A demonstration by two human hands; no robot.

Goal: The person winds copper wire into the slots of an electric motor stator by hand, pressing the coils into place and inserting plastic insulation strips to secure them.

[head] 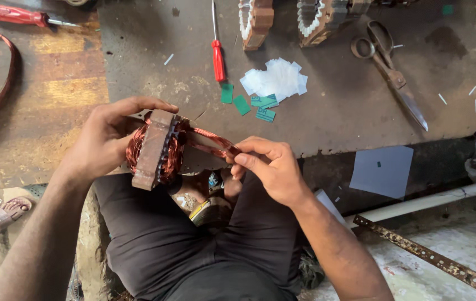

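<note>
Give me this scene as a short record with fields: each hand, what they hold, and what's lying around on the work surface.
Left hand: left hand grips the rusty brown metal stator core wound with copper wire, held edge-on.
Right hand: right hand pinches a bundle of copper wire strands leading out of the core.
Surface: dark worn workbench.
Tools: red-handled screwdriver; second red-handled screwdriver; rusty metal scissors.
Scraps: pile of white paper slips; green paper pieces.

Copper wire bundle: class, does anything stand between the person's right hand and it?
Nothing visible does. The right hand already pinches the copper wire bundle in its fingertips, while the left hand grips the rusty stator core.
</note>
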